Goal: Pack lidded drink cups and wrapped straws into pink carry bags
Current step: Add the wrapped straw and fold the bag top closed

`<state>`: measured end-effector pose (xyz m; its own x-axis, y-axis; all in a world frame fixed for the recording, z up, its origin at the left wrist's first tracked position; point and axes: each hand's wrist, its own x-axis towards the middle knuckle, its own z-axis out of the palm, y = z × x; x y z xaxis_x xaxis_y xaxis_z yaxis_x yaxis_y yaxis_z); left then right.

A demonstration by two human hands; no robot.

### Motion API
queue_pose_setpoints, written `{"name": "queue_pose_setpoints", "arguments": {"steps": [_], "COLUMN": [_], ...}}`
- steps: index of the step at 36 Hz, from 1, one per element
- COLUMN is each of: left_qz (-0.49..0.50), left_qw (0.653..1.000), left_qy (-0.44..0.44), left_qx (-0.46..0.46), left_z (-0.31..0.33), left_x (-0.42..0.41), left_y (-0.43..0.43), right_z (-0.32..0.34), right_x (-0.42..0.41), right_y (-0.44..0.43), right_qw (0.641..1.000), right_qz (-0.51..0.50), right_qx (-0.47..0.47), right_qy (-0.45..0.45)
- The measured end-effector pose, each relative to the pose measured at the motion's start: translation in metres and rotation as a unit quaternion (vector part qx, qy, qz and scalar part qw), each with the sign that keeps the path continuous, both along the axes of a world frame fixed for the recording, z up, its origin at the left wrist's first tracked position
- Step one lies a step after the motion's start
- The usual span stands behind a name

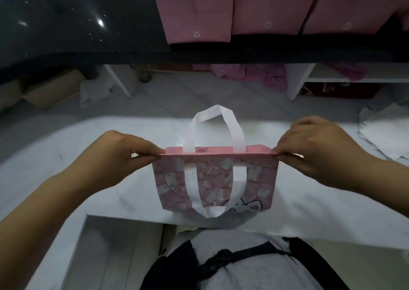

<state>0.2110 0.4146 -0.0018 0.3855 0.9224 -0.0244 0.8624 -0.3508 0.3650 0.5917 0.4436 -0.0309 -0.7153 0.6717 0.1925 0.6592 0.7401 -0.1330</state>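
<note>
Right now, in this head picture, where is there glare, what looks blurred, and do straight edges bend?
Head view: a bright glare spot sits on the black counter; its front edge bows from the wide-angle lens; the pink bag, pinched at its top corners by the left hand and right hand, is softly blurred, its print smeared; the far pink bags stand in dim light.

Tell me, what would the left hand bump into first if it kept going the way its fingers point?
The pink bag: the left hand pinches its top corner, fingers pointing along the rim. Beyond that, probably the right hand.
</note>
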Motion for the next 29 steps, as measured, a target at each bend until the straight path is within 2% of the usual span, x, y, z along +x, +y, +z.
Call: {"name": "queue_pose_setpoints", "arguments": {"steps": [4,10,15,19,24,27,29], "left_qz": [0.068,0.106,0.16,0.227,0.314,0.36,0.395], "left_qw": [0.997,0.991,0.975,0.952,0.917,0.892,0.873], "left_qy": [-0.033,-0.049,-0.117,-0.186,-0.243,-0.273,-0.287], "left_qx": [0.02,0.066,0.098,0.086,0.04,0.022,0.008], "left_z": [-0.004,-0.016,-0.03,-0.037,-0.054,-0.08,-0.096], "left_x": [0.006,0.023,0.058,0.087,0.117,0.13,0.138], "left_y": [-0.008,-0.034,-0.064,-0.084,-0.108,-0.118,-0.12], "right_z": [-0.005,-0.014,-0.024,-0.025,-0.037,-0.048,-0.058], "right_x": [-0.001,-0.016,-0.048,-0.078,-0.095,-0.084,-0.066], "right_y": [0.025,0.069,0.1,0.112,0.104,0.085,0.069], "right_qw": [0.999,0.993,0.964,0.922,0.865,0.852,0.87], "right_qz": [-0.033,-0.087,-0.127,-0.079,0.012,0.013,-0.02], "right_qx": [0.01,-0.017,-0.134,-0.262,-0.385,-0.392,-0.344], "right_qy": [0.024,0.083,0.191,0.274,0.323,0.346,0.353]}}
